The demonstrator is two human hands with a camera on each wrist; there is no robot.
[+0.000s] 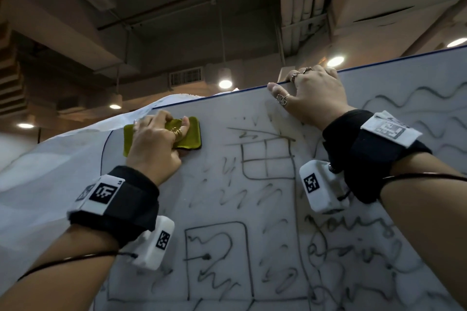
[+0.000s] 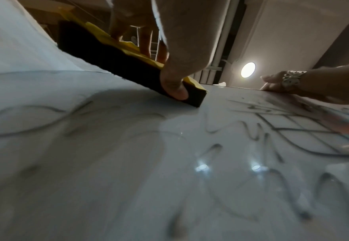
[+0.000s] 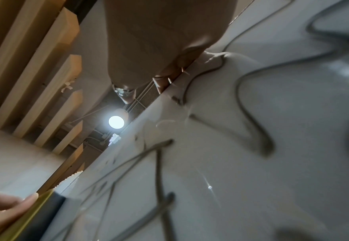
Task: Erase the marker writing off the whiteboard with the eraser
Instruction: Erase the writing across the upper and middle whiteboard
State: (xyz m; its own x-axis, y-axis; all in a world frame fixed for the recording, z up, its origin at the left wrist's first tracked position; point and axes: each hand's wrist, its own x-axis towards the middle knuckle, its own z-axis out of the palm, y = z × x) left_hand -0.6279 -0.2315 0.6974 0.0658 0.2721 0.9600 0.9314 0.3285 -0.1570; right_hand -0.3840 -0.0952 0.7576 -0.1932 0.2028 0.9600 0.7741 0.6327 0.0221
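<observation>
The whiteboard (image 1: 278,209) stands upright, and all positions below are given relative to its top edge.

Left hand (image 1: 156,144): it grips the eraser (image 1: 192,134) from behind. The fingers are curled over the yellow back and the thumb is clamped on the lower side, as the left wrist view shows. The dark felt face lies flat against the board surface, just below the top edge, near the upper left corner. This grip probably serves to press the whole felt face evenly on the board, so that each stroke clears a full-width band.

Right hand (image 1: 310,93): its fingers are hooked over the top edge of the board, with the thumb laid along the front face just below that edge. It holds nothing else. The likely purpose is to brace the board against the push of the eraser.

A white sheet (image 1: 50,159) hangs beyond the left end of the top edge.

Marker writing (image 1: 267,159) covers most of the surface below the top edge: a grid shape, wavy lines and scribbles. The patch around the eraser appears free of marks. Judged from this, the work is at an early stage; most of the board below and to the right of the eraser remains to be wiped.
</observation>
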